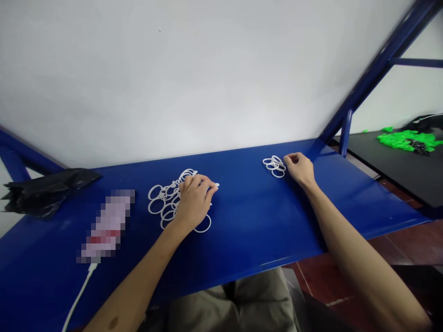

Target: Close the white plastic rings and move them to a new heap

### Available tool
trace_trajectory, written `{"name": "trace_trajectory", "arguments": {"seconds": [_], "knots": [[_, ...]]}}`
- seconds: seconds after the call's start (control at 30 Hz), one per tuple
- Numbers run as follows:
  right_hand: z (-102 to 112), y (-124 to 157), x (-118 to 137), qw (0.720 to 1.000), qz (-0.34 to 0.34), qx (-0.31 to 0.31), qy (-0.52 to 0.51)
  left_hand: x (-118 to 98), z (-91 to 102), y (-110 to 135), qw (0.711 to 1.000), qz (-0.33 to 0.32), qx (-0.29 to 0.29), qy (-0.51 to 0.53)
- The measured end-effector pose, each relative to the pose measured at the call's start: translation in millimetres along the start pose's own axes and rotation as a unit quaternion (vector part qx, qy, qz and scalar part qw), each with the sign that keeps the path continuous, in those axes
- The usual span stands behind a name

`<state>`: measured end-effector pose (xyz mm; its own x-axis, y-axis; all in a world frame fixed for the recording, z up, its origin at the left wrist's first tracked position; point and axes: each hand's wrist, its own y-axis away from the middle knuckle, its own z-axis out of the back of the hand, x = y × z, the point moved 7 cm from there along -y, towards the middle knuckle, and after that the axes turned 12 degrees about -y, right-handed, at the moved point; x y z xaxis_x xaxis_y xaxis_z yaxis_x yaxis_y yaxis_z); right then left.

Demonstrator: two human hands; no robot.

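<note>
A loose heap of white plastic rings lies on the blue shelf top left of centre. My left hand rests on the right part of that heap, fingers curled down onto the rings. Further right sits a smaller cluster of white rings. My right hand lies just right of this cluster, with fingertips pinched together at its edge. Whether a ring is between those fingers is not visible.
A blurred-out flat object with a white cable lies at the left. A crumpled black bag sits at the far left edge. Blue frame struts rise at right; beyond them, green parts on a black table.
</note>
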<state>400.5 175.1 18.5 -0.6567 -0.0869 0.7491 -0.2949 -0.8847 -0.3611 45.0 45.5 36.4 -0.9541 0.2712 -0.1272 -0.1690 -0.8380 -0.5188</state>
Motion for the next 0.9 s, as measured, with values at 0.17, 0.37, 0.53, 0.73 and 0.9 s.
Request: {"name": "trace_trajectory", "arguments": {"seconds": [0.17, 0.37, 0.53, 0.73, 0.9], "knots": [[5, 25, 45, 0.988, 0.149, -0.04, 0.0, -9, 10.1, -3, 0.995, 0.011, 0.012, 0.103], [-37, 105, 129, 0.912, 0.311, 0.212, -0.165, -14, 9.4, -2, 0.957, 0.046, 0.082, 0.275], [-58, 149, 151, 0.853, 0.374, 0.306, -0.199, -18, -2.3, 2, 0.906, 0.077, 0.158, 0.384], [-63, 154, 149, 0.843, 0.381, 0.313, -0.216, -20, -12.1, 7, 0.901, 0.086, 0.177, 0.387], [-55, 156, 155, 0.85, 0.382, 0.294, -0.214, -14, -5.7, 3, 0.925, 0.093, 0.118, 0.349]]}}
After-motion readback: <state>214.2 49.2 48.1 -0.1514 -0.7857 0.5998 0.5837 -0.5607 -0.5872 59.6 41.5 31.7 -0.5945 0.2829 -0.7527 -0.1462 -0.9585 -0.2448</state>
